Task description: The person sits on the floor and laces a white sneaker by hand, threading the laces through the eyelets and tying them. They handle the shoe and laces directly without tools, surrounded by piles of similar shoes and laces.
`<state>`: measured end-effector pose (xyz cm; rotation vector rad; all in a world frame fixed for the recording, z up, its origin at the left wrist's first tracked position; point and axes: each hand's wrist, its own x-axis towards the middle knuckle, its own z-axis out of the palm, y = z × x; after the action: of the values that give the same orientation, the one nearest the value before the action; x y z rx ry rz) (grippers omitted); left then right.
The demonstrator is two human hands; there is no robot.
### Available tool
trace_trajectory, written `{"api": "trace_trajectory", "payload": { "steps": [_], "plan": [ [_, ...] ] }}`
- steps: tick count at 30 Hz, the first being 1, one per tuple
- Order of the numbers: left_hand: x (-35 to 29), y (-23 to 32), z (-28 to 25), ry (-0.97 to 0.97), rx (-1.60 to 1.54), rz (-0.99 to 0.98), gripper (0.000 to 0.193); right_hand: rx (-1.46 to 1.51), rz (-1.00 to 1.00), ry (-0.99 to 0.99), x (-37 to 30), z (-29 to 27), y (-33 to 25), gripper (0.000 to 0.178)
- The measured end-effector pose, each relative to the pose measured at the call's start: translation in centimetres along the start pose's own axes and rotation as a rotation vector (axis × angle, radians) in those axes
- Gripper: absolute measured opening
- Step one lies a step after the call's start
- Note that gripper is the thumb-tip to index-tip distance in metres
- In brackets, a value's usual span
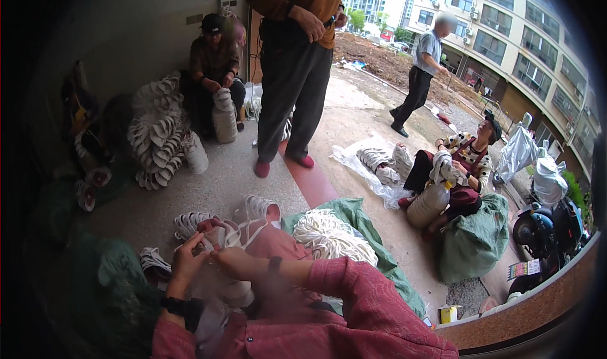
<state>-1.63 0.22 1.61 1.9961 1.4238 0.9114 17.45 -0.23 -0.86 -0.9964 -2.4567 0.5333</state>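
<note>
White-strapped piece (221, 235) is held close to the body, presumably for control and sight. Left hand (188, 263) pinches its edge; right hand (232, 262): finger closure hidden, cannot tell. White cord bundle (334, 236) rests on green sheeting (393, 274), likely for easy reach.

Informal handwork workshop, open to paved yard (370, 109): stacked white pieces (158, 134), bundled white cord (335, 236), green sack (478, 240), seated co-workers (214, 62).

Cords (334, 236) lie on sacking (403, 289), right of the hands (187, 261).
</note>
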Motion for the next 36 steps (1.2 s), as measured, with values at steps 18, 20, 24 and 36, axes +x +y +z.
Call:
{"api": "trace_trajectory", "payload": {
  "steps": [18, 20, 24, 36],
  "plan": [
    [0.7, -0.5, 1.0, 0.031, -0.004, 0.035, 0.056, 0.538, -0.070, -0.407, 2.2, -2.8, 4.3, 0.022],
    [0.0, -1.0, 0.6, 0.047, -0.026, 0.028, 0.056, 0.505, 0.050, -0.510, 2.6, -5.6, 2.2, 0.023],
    [-0.4, -1.4, 0.3, 0.017, -0.103, 0.059, 0.055, 0.490, -0.128, -0.334, 3.0, -6.2, 2.9, 0.025],
    [-2.3, -0.8, -1.6, -0.203, -0.302, 0.007, 0.084, 0.234, 0.175, 0.130, -0.5, -13.9, 3.0, 0.011]
  ]
}}
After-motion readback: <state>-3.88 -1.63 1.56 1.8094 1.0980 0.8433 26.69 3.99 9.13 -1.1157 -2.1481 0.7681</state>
